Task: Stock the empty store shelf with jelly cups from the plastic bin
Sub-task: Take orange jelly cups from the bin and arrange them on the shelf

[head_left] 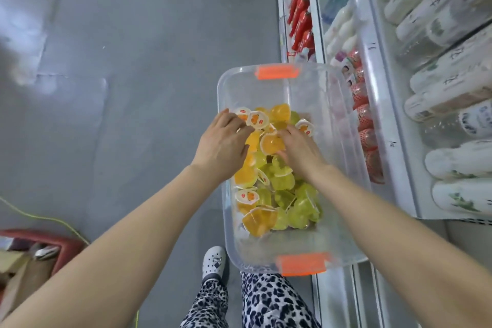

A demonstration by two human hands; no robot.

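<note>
A clear plastic bin (338, 104) with orange latches sits below me, holding several orange and green jelly cups (282, 205). Both my hands are inside it over the pile. My left hand (223, 141) pinches a white-lidded orange jelly cup (256, 119) near the bin's left wall. My right hand (300, 149) curls its fingers round an orange jelly cup (270, 144) in the middle of the bin. The far half of the bin is bare plastic.
White store shelves (378, 88) run along the right, holding red bottles (302, 18), strawberry-patterned bottles (366, 120) and white bottles (452, 157). Grey floor lies to the left. A red object with a cardboard box (29, 250) is at lower left. My white shoe (214, 261) is beside the bin.
</note>
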